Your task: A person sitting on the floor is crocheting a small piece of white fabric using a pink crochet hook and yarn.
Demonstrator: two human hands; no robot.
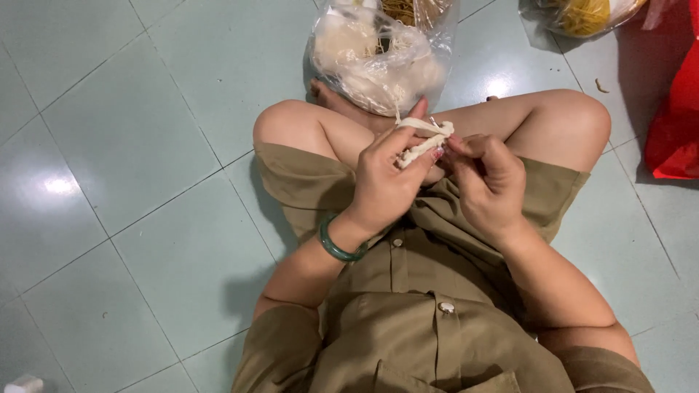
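Above the lap, between the two raised knees, a short bundle of cream-white cord point(424, 140) is held by both hands. The left hand point(384, 182) is curled around the cord from the left, its fingers point(408, 135) closed on it and the thumb pointing up past its upper end; a green bangle point(336, 247) is worn on that wrist. The right hand point(489, 182) is set just beside it, its fingers point(466, 149) pinched narrowly on the cord's right end. A thin strand is seen running up from the bundle to a clear plastic bag point(378, 54) of pale material, which is set on the tiled floor point(131, 145) just beyond the knees. A second clear bag with yellow contents point(582, 16) is placed at the floor's far right, and a red bag point(673, 127) lies near the right edge. An olive buttoned garment point(408, 313) is worn.
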